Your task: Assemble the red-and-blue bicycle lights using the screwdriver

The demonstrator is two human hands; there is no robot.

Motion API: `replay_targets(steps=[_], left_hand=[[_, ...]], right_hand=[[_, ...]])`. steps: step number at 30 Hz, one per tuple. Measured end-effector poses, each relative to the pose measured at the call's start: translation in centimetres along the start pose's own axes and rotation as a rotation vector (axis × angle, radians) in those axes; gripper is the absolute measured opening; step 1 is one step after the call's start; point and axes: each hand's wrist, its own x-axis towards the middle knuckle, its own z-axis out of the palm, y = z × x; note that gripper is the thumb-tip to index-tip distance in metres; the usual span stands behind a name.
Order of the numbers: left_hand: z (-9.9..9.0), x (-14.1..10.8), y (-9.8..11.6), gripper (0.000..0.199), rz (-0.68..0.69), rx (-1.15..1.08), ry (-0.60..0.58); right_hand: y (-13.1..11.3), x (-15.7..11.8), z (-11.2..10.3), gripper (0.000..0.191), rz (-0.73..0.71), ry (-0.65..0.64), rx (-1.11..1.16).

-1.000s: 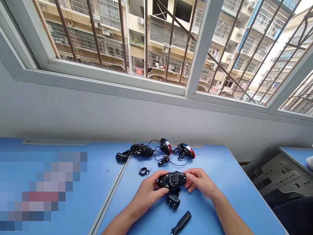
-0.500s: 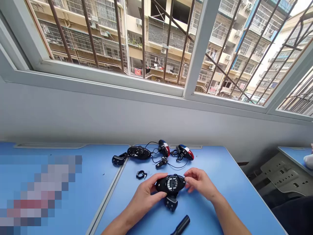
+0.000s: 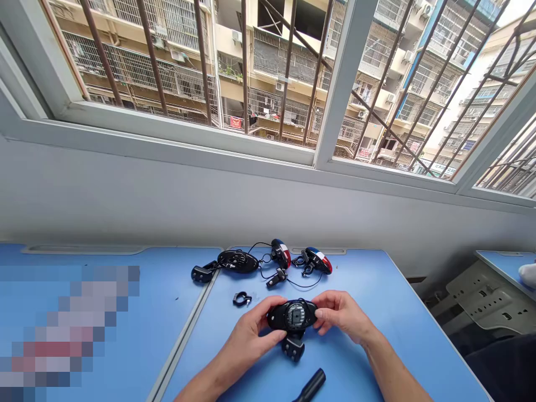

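Observation:
In front of me is a black oval device (image 3: 278, 317) with a round slotted disc (image 3: 296, 316) facing up. My left hand (image 3: 250, 333) grips its left end, fingers along the far edge and thumb along the near edge. At the other end, my right hand (image 3: 341, 317) pinches the tip between thumb and fingers. A black block with buttons (image 3: 293, 347) lies just below the device, close against it. The black handle of a tool (image 3: 313, 384) rests nearer to me, its lower part cut off by the frame. A black ring clamp (image 3: 242, 299) sits beyond my left hand.
Along the back of the blue table (image 3: 402, 312) lie another black oval device (image 3: 238, 261) with its button block (image 3: 203, 273), and two blue-white-red devices (image 3: 281, 254) with clamps and cables. A small black clip (image 3: 277, 278) is among them. The wall and barred window stand behind.
My right fingers have closed further onto the device's right end, the thumb now pressing on it. Less bright glare shows on the slotted disc. My left hand stays in place.

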Motion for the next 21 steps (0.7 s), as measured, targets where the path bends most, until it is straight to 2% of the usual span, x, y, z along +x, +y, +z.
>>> replay_targets(steps=[10,17,21], left_hand=[[-0.07,0.02,0.00,0.037,0.007,-0.026,-0.020],[-0.13,0.15,0.04,0.038,-0.003,-0.067,0.024],[-0.11,0.10,0.14,0.038,-0.007,-0.099,0.041]], right_hand=[[0.24,0.22,0.36,0.046,-0.027,0.060,-0.020],[0.04,0.21,0.84,0.049,-0.063,0.117,-0.030],[-0.42,-0.04,0.84,0.048,-0.063,0.101,-0.031]])
